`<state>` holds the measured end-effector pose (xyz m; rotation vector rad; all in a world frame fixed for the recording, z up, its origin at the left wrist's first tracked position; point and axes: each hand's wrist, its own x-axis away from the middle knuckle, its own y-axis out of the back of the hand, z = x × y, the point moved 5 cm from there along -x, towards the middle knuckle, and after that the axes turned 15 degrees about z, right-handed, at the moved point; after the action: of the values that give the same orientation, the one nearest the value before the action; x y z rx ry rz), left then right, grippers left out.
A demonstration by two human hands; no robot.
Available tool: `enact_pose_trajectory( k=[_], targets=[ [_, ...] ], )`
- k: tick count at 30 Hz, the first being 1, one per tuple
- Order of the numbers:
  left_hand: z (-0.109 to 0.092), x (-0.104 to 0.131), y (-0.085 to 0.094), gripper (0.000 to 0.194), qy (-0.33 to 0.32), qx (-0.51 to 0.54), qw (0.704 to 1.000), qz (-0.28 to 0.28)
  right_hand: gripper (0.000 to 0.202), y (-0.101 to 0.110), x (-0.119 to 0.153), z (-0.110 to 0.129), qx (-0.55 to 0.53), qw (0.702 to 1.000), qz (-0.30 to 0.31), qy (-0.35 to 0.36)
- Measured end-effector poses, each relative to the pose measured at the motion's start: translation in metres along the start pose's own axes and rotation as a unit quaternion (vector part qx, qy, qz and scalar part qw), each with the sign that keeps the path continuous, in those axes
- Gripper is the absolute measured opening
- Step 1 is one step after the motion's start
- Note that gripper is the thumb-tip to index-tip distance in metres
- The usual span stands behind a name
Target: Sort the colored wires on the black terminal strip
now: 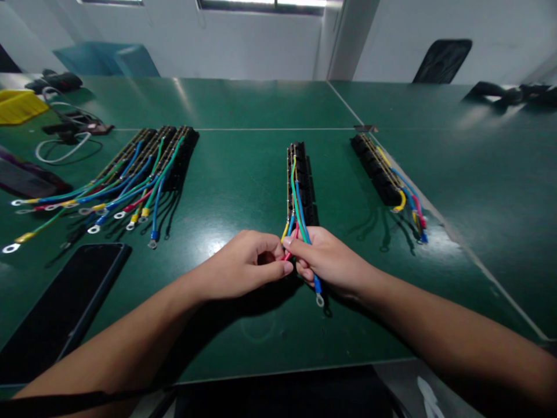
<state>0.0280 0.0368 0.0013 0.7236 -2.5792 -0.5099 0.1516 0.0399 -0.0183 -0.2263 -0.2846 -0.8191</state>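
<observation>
Green tabletop (pixel 243 174) fills most of my view, its near edge running just below the person's forearms. Close by on the left lies a phone (pixel 65 302), dark screen up, set at a slant. Between the forearms, a blue wire's ring lug (pixel 319 299) pokes out below the right hand (pixel 328 258). That hand is closed around a bunch of coloured wires, thumb laid across the top. Beside it, the left hand (pixel 248 264) pinches a red wire (pixel 287 255) between thumb and forefinger, the other fingers curled; the two hands nearly meet.

Just past them is the black terminal strip (pixel 304 180) that these wires belong to, lying on the table and pointing away from the person, with green and blue leads running down its length. Off to the right, well apart, a second strip (pixel 376 168) lies at an angle, its yellow, blue and red leads bunched at the near end. Over on the left, three more strips (pixel 187 145) sit side by side, their lugged leads fanned out towards the phone.

Farther back on the left are tangled cables (pixel 65 104) and a yellow bin (pixel 21 106). Beyond the table, a black chair back (pixel 444 61) stands against the pale wall (pixel 261 49).
</observation>
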Motion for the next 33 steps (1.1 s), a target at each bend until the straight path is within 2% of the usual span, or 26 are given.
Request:
enact_pose_trajectory(
  k=[7,13,18,27,33],
  targets=[
    [-0.004,0.002,-0.001,0.023,-0.002,-0.013,1.000,0.019,0.019,0.000,0.000,0.000,-0.003,1.000,0.000,-0.001],
    [0.002,0.000,0.000,0.021,-0.011,-0.004,1.000,-0.008,0.021,0.000,0.000,0.000,-0.001,1.000,0.003,-0.003],
    [0.002,-0.001,-0.001,0.021,-0.013,0.020,1.000,0.002,0.022,0.000,0.000,0.000,0.001,1.000,0.008,0.000],
    [-0.005,0.003,-0.002,0.023,-0.005,-0.017,1.000,0.025,0.019,0.001,0.000,-0.002,0.002,1.000,0.006,-0.001],
    [0.007,0.001,-0.001,0.026,0.032,0.060,0.998,-0.012,0.022,0.000,0.001,-0.001,-0.003,1.000,0.001,-0.012]
  ],
)
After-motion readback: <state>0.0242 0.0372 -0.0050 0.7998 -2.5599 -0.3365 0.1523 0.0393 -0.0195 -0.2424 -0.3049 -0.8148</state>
